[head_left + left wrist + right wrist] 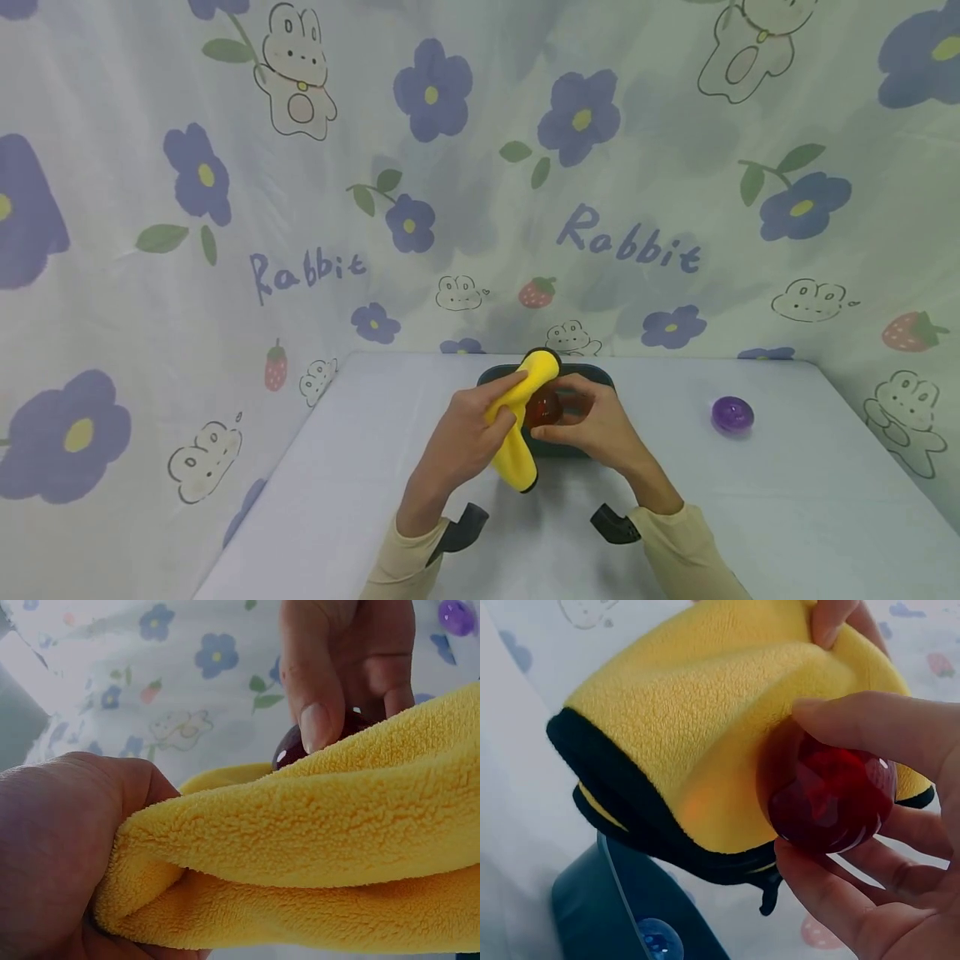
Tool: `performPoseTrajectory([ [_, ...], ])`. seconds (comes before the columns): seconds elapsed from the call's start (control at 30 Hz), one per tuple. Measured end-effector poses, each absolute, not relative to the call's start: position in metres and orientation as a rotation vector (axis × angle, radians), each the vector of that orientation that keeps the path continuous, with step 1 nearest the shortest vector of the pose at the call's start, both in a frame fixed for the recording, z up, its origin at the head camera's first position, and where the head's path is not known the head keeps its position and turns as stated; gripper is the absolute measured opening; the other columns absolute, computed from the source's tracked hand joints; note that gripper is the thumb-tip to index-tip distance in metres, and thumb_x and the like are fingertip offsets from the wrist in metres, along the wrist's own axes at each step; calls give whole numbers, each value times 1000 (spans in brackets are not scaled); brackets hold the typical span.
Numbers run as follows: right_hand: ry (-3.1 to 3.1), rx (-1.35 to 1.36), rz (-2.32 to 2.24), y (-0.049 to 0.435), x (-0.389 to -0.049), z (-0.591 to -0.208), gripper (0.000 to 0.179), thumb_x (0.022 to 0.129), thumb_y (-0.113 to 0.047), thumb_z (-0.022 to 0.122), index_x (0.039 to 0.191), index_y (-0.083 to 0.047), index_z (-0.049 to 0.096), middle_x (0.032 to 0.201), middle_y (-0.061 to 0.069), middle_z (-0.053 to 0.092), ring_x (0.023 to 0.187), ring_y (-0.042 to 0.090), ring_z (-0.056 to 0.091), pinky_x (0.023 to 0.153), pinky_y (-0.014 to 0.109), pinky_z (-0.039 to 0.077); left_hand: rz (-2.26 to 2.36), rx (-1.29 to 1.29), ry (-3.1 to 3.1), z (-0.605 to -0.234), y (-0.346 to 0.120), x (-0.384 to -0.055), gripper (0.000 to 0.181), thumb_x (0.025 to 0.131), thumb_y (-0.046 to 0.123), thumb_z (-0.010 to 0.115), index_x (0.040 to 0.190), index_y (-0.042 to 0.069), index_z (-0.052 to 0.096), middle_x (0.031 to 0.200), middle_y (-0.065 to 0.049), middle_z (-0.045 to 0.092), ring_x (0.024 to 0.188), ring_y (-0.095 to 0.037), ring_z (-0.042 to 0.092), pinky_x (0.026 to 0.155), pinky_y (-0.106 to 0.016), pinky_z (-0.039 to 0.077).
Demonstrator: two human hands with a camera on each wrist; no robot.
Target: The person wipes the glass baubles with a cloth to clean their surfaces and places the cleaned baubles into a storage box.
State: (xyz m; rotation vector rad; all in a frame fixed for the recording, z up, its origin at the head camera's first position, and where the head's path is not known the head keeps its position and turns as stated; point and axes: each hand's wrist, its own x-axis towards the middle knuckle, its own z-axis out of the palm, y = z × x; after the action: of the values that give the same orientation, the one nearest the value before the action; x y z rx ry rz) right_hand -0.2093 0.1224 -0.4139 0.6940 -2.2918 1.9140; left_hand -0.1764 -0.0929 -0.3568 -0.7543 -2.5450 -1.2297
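Tabletop (847, 475), white and smooth, runs back to a pale fabric backdrop (480, 200) printed with violet flowers, outlined rabbits, strawberries and the word "Rabbit"; the same cloth walls off both sides, with soft creases and shadows. A round, glossy purple translucent object (732, 415) sits on the right part of the surface, well apart from the hands. A dark green plastic bin (585, 915) stands near the rear edge, behind the hands. Left hand (468, 425) grips a folded yellow plush cloth with black edging (697, 712), held up in front of the bin. Right hand (900, 847) pinches a glossy dark red translucent ball (832, 795) between thumb and fingers, off the surface, just beside the cloth; contact between the two cannot be confirmed. Cloth folds cover most of the ball in the left wrist view and several left fingers in the right wrist view. The bin is cut off by the lower frame edge there; a blue transparent ball (658, 941) inside is partly visible, its inner detail indistinct. Remaining bin contents cannot be determined.
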Motion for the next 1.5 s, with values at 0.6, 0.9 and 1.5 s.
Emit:
performPoseTrajectory([
  [0.6,-2183,915,1989,122,-203,-407,56,78,-8,87,130,-13,68,129,12,66,109,27,72,90,36,62,-1224,-743,-2622,-359,-102,-185,47,96,6,54,142,7,62,109,-7,71,64,-8,54,62,-22,51],
  [0.9,-2134,883,2014,123,-200,-404,57,78,-5,87,131,-9,67,133,14,65,112,21,72,91,34,61,-1287,-714,-2662,-359,-105,-184,48,96,8,54,144,7,60,109,-8,71,70,-11,60,65,-22,53],
  [1.5,-2181,791,2044,131,-208,-405,58,81,-6,85,135,-4,65,134,22,65,108,15,74,91,29,60,-1510,-637,-2752,-356,-117,-190,46,98,7,52,144,7,61,104,-13,68,75,-19,62,73,-29,54],
])
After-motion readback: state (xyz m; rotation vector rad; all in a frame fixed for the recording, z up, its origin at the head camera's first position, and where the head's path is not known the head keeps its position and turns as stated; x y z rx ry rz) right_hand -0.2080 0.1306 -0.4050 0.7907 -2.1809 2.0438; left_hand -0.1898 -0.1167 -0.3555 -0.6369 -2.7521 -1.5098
